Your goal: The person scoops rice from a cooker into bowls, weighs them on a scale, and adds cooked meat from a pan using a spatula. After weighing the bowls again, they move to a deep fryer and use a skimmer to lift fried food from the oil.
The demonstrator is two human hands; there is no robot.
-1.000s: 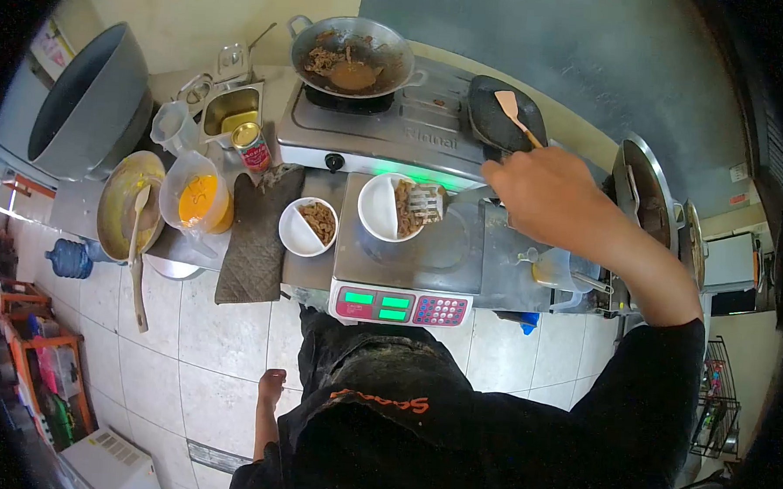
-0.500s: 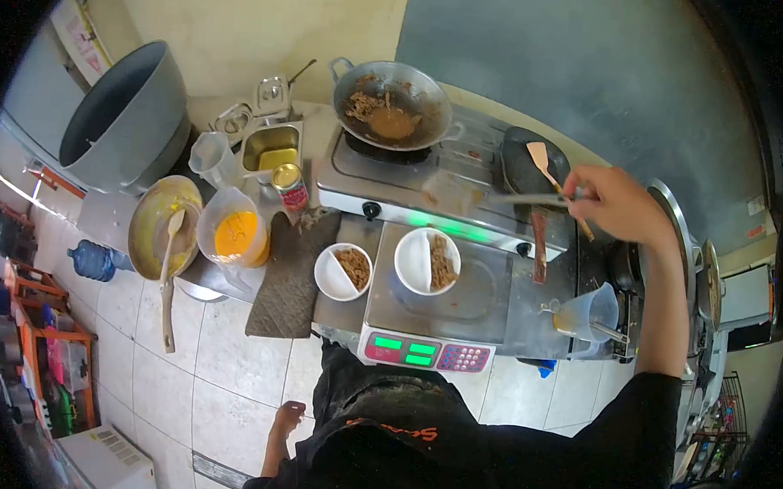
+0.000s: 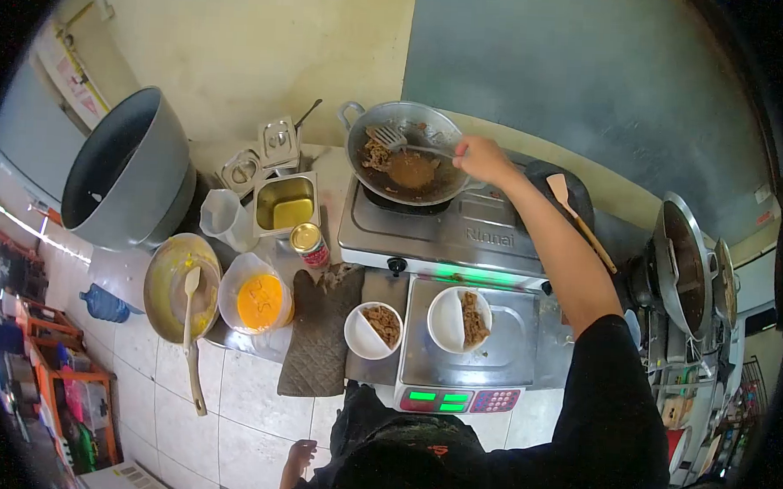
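Note:
My right hand [image 3: 484, 159] is closed round the handle of a slotted metal turner [image 3: 389, 138]. The turner's head reaches into a wok [image 3: 443, 187] on the gas stove, over a heap of shredded brown meat [image 3: 377, 156] beside brown sauce. Low by my side hangs my left hand [image 3: 300, 454], its fingers loosely apart with nothing visible in them. On the digital scale [image 3: 514, 337] stands a white divided bowl [image 3: 445, 320] with meat in one half. A similar bowl [image 3: 366, 338] is just left of the scale.
An oven mitt [image 3: 321, 346], a jug of orange liquid [image 3: 260, 303], a can [image 3: 311, 244] and a metal container of yellow oil [image 3: 288, 212] line the counter's left. A pan with a spoon [image 3: 192, 297] overhangs the edge. A wooden-handled spatula [image 3: 576, 215] rests right of the stove.
My right hand has swung left and away from me, bringing the turner from above the stove's right side into the wok. My left hand still hangs low. The view has shifted.

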